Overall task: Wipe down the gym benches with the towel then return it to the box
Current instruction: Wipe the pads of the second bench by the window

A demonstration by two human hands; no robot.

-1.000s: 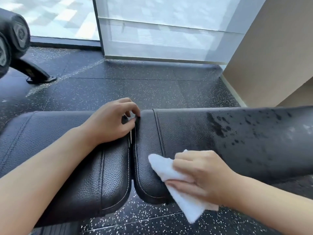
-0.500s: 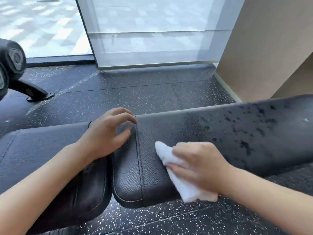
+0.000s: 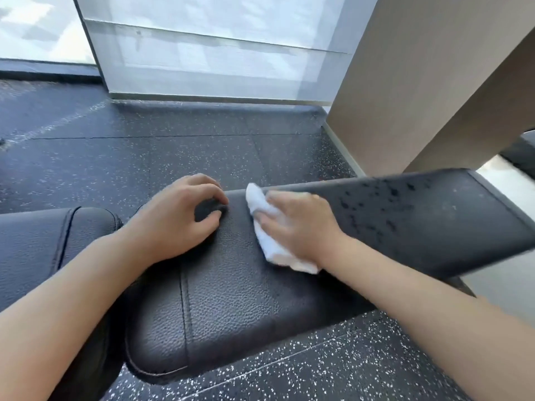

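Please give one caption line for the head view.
Right hand wipes spotted black bench pad with white towel; left hand steadies it.

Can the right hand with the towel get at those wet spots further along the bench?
Probably yes. The right hand presses the towel flat on the bench, and the wet spots lie just to its right on the same pad, with nothing between them.
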